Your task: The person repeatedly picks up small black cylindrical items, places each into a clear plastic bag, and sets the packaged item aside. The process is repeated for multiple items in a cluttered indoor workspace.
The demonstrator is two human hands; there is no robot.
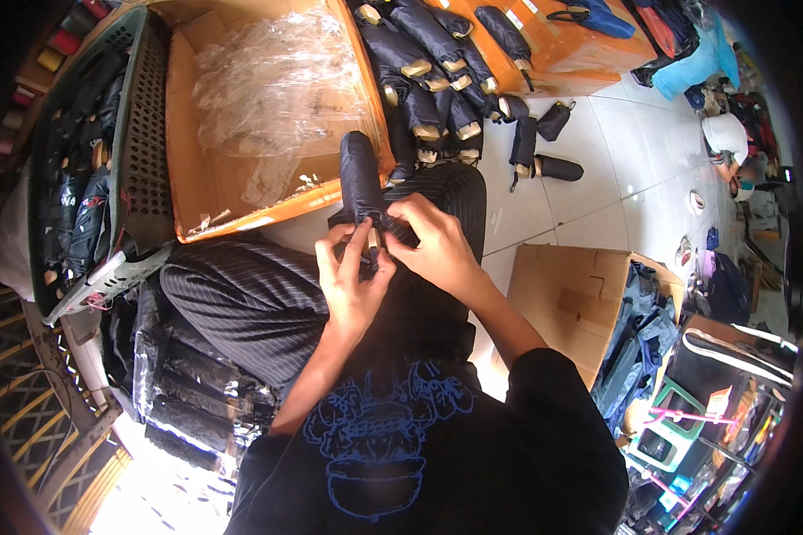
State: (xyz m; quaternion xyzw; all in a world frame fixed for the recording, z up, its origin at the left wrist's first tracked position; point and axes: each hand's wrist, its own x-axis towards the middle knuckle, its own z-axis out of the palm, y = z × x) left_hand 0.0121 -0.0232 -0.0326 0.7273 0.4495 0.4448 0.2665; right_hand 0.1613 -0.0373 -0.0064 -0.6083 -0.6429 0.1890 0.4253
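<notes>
A folded compact umbrella in a dark sleeve stands upright over my lap, its pale handle end toward me. My left hand pinches it from the left near the handle, fingers bent around the lower end. From the right, my right hand has its fingertips closed on the edge of the sleeve just above the handle. The fingertips partly hide the handle. Beyond my knee, a pile of similar dark folded umbrellas with pale handle ends lies on the floor.
An open cardboard box with clear plastic film is ahead left, beside a grey-green basket of dark umbrellas. Black wrapped bundles lie at my left. Another cardboard box with blue fabric stands right. Someone sits at far right.
</notes>
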